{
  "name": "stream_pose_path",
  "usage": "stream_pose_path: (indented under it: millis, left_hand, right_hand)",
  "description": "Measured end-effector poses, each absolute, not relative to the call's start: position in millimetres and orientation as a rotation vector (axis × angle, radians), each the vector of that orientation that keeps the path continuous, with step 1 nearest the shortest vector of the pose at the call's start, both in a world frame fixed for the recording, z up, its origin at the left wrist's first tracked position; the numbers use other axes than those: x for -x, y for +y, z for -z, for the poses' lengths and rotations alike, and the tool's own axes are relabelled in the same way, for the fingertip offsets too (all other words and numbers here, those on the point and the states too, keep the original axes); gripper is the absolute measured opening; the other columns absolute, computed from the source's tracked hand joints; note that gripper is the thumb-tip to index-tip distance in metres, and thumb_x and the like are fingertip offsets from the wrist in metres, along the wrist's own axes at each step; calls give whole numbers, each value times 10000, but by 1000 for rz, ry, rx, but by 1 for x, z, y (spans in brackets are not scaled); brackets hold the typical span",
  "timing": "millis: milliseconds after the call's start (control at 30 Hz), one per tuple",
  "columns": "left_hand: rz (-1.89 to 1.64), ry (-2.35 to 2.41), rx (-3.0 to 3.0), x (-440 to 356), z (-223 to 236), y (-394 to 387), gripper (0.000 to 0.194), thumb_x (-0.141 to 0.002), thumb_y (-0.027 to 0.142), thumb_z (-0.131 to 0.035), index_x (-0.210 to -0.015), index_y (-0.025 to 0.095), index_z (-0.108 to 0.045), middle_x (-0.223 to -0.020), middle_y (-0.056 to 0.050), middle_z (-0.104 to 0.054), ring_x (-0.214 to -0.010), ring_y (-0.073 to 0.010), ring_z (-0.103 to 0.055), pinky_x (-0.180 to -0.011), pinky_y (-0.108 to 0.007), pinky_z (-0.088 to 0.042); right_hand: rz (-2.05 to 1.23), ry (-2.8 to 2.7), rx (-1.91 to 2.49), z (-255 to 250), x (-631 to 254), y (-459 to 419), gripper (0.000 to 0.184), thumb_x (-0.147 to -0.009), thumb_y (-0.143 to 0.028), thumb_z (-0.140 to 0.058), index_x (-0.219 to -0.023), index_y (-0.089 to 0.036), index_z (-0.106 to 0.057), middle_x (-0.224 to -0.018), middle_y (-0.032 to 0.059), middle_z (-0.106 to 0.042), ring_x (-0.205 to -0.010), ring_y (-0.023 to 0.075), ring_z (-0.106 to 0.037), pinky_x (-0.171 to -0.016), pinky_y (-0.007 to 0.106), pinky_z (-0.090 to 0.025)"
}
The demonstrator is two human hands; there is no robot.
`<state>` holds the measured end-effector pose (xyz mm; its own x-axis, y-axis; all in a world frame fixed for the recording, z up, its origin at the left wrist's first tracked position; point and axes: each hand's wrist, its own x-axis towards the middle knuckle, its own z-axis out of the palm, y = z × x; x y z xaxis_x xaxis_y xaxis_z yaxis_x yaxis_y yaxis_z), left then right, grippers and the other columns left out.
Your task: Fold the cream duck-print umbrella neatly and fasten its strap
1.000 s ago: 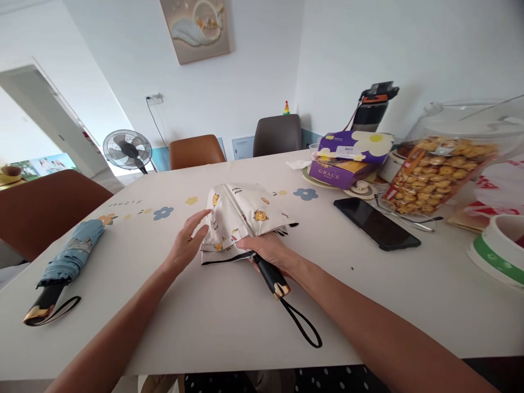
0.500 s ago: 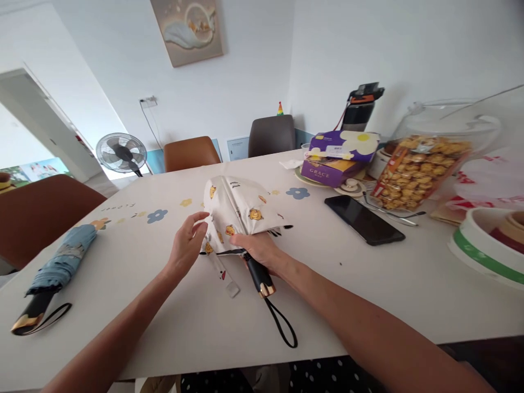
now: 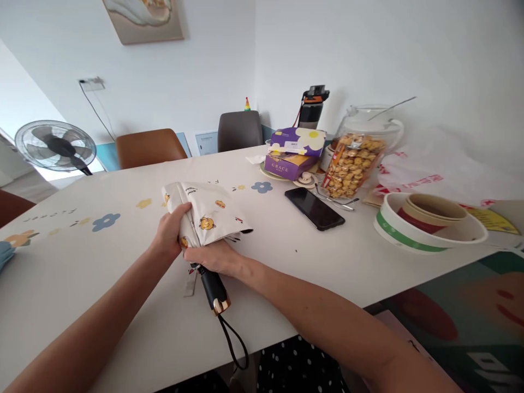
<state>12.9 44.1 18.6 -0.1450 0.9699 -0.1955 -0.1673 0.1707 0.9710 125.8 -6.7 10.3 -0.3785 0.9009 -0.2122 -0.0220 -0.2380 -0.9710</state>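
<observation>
A white folding umbrella [image 3: 219,210] printed with small yellow cartoon figures lies collapsed over the table, its loose canopy folded around the shaft. Its black handle [image 3: 213,289] has a gold end and a black wrist loop, and points toward me. My left hand [image 3: 170,229] is wrapped around the left side of the canopy. My right hand [image 3: 213,256] grips the canopy's lower end, just above the handle. The pale closing strap [image 3: 190,285] hangs down left of the handle. The fingers under the cloth are hidden.
A black phone [image 3: 314,208] and glasses [image 3: 339,204] lie to the right. Beyond stand purple boxes [image 3: 290,164], a jar of snacks [image 3: 354,166] and a dark bottle [image 3: 311,112]. Paper bowls [image 3: 409,240] sit near the right edge. A blue umbrella [image 3: 5,253] shows at far left.
My left hand, open beside the canopy before, has closed around its left side. My right hand keeps its grip. The view has turned right, so the blue umbrella is mostly out of sight.
</observation>
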Motion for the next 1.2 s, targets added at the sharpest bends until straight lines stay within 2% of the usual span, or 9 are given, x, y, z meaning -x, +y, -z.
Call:
stream_pose_path:
  millis: [200, 300, 400, 500, 633, 700, 767, 933, 1200]
  left_hand:
    - [-1269, 1106, -743, -8, -22, 36, 363, -695, 344, -618, -1026, 196, -604, -798, -40, -679, -747, -234, -651, -702, -342, -551]
    - [-1402, 1087, -671, -8, -25, 34, 354, -655, 285, -657, -991, 181, -613, -824, -40, -676, -747, -215, -652, -717, -314, -553]
    - [-1563, 1084, -639, -9, -28, 34, 341, -632, 252, -673, -956, 164, -619, -855, -39, -673, -755, -198, -649, -728, -292, -551]
    - [-1658, 1082, -616, -9, -33, 34, 334, -629, 235, -672, -950, 160, -620, -867, -34, -670, -763, -191, -646, -735, -285, -548]
    - [-1582, 993, -582, -9, -39, 30, 369, -650, 252, -650, -1005, 158, -604, -845, -43, -670, -756, -198, -648, -731, -298, -547]
    - [-1479, 918, -590, -8, -40, 28, 383, -664, 294, -637, -1015, 144, -602, -833, -62, -672, -743, -217, -650, -722, -322, -549]
    - [-1401, 878, -597, -6, -40, 28, 394, -667, 331, -631, -1005, 131, -607, -813, -77, -674, -728, -236, -650, -714, -348, -550]
    - [-1483, 912, -610, 14, -34, 45, 350, -651, 329, -639, -940, 132, -627, -793, -71, -678, -701, -229, -641, -708, -347, -545]
    - [-1602, 1159, -625, 56, -19, 76, 219, -572, 285, -664, -728, 140, -615, -715, -36, -640, -610, -165, -579, -620, -297, -512]
  right_hand:
    - [-1371, -1582, 1008, -7, -123, -10, 270, -605, -168, -628, -855, -194, -531, -902, 12, -613, -949, 169, -574, -773, 203, -494]
    - [-1449, -1562, 1013, -5, -121, -10, 307, -639, -210, -621, -934, -168, -544, -860, 38, -614, -819, 180, -616, -616, 224, -539]
    - [-1576, -1481, 1045, -5, -120, -10, 360, -678, -290, -612, -1011, -167, -551, -872, 63, -610, -689, 182, -619, -414, 220, -509]
    - [-1607, -1397, 1029, -6, -121, -10, 447, -660, -337, -658, -1068, -187, -553, -968, 83, -605, -789, 213, -610, -407, 225, -520]
    - [-1795, -1283, 809, -10, -124, -12, 429, -638, -332, -707, -1025, -197, -581, -1023, 70, -597, -921, 204, -587, -568, 239, -568]
    - [-1928, -1219, 691, -11, -125, -12, 407, -630, -296, -717, -994, -179, -581, -975, 67, -594, -870, 197, -604, -588, 273, -575]
    - [-2017, -1167, 641, -9, -123, -12, 379, -630, -272, -714, -964, -160, -576, -909, 59, -581, -756, 181, -616, -511, 277, -562]
    - [-2007, -1162, 819, -5, -119, -15, 245, -641, -263, -687, -798, -136, -549, -639, -6, -507, -459, 86, -478, -307, 188, -409]
    - [-2167, -1115, 823, -12, -115, -22, 241, -648, -229, -655, -840, -146, -536, -645, -22, -478, -433, 61, -411, -304, 183, -396]
